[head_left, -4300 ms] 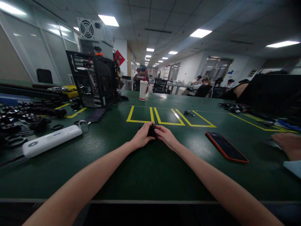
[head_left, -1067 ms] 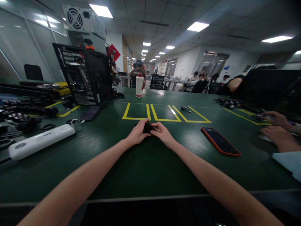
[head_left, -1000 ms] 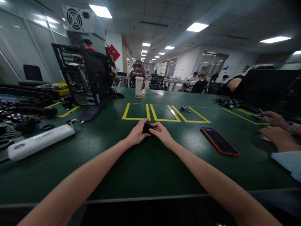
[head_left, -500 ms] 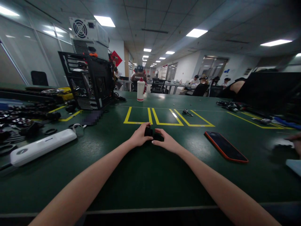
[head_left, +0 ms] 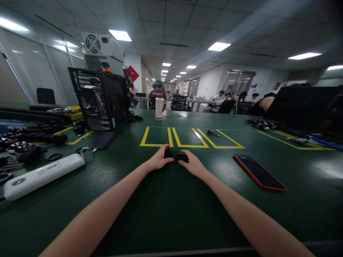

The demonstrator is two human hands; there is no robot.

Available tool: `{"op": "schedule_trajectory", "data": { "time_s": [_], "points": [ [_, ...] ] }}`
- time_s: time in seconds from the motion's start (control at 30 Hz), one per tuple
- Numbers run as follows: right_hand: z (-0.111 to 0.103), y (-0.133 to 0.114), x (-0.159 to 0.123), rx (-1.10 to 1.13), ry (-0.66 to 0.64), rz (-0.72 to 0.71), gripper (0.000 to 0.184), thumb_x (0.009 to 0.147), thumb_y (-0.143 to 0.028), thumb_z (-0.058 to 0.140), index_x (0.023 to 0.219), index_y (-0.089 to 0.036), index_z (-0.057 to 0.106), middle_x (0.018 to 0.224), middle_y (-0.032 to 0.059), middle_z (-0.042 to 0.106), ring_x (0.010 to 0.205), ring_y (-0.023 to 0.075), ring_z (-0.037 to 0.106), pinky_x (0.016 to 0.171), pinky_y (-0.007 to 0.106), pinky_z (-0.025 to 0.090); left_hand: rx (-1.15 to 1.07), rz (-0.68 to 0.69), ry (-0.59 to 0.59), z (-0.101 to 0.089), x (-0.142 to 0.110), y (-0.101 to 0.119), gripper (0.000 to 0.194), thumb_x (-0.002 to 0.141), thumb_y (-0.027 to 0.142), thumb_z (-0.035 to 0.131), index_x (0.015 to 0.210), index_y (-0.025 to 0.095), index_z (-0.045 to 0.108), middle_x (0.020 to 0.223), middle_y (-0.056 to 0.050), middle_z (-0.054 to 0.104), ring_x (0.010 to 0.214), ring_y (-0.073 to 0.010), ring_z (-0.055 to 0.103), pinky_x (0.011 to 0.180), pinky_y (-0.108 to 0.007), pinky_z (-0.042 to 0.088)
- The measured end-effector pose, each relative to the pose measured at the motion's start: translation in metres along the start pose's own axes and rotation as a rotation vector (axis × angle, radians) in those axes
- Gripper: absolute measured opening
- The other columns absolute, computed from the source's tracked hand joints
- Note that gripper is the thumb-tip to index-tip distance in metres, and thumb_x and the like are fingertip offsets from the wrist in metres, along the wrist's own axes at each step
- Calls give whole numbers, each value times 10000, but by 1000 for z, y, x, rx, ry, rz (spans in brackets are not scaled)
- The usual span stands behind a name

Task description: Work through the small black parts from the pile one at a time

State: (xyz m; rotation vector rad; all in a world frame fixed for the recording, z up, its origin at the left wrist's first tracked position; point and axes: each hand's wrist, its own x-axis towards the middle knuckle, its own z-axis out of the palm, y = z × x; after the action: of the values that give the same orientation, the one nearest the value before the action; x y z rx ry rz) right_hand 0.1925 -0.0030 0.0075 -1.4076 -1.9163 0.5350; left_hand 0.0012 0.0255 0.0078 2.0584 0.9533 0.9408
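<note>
My left hand (head_left: 160,159) is closed around a small black cylindrical part (head_left: 168,153), with thumb and fingers on either side of it. Opposite it, my right hand (head_left: 193,163) grips a black ring-like piece (head_left: 182,157) between thumb and fingers. A narrow gap separates the two black pieces, just above the green table (head_left: 171,210). Their exact kind is too dark and small to make out. Beyond the hands are yellow taped outlines (head_left: 190,146), and a small dark-and-metal part (head_left: 213,132) lies at the right-hand outline.
A phone with an orange edge (head_left: 258,172) lies to the right. On the left are a white power strip (head_left: 44,175), a heap of black parts (head_left: 32,142) and an open computer case (head_left: 99,100). A white bottle (head_left: 159,109) stands farther back; a dark monitor (head_left: 308,110) is at right.
My hands have drawn slightly apart, and a gap shows between the two black pieces. Another person's hand with a pale object has left the right edge. The view has tilted up a little.
</note>
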Motion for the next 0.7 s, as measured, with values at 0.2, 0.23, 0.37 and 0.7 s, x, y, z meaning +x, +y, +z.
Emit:
{"op": "schedule_trajectory", "data": {
  "time_s": [0.2, 0.23, 0.37, 0.7],
  "points": [
    [-10, 0, -14, -21, 2, 12, 425, 700, -263, 586, 1109, -185, 499, 1125, 81, 539, 1065, 223, 489, 936, 420, 344, 6, -15, -90, 1, -35, 23, 594, 726, 230, 576, 1244, 206, 284, 1247, -120, 392, 1145, -263, 411, 949, -471, 348],
    [-14, -2, -23, -26, -21, 10, 424, 703, -273, 581, 1112, -195, 501, 1126, 76, 539, 1066, 223, 487, 935, 417, 346, 2, -34, -114, 0, -46, 30, 602, 734, 232, 566, 1256, 216, 267, 1256, -118, 387, 1154, -262, 402, 951, -471, 344],
    [-36, -18, -75, -69, -106, 38, 423, 739, -331, 529, 1149, -244, 481, 1156, 64, 522, 1087, 226, 469, 942, 415, 349, -9, -149, -180, -7, -97, 69, 604, 742, 220, 538, 1269, 242, 245, 1288, -78, 369, 1198, -233, 355, 1012, -441, 273],
    [-9, -75, -160, 2, -338, 11, 665, 644, -212, 599, 1265, -245, 361, 1223, 90, 491, 1111, 257, 459, 960, 411, 354, -16, -300, -162, -27, -192, 80, 635, 661, 246, 543, 1248, 335, 317, 1310, 4, 388, 1225, -262, 324, 1030, -456, 252]
  ]
}}
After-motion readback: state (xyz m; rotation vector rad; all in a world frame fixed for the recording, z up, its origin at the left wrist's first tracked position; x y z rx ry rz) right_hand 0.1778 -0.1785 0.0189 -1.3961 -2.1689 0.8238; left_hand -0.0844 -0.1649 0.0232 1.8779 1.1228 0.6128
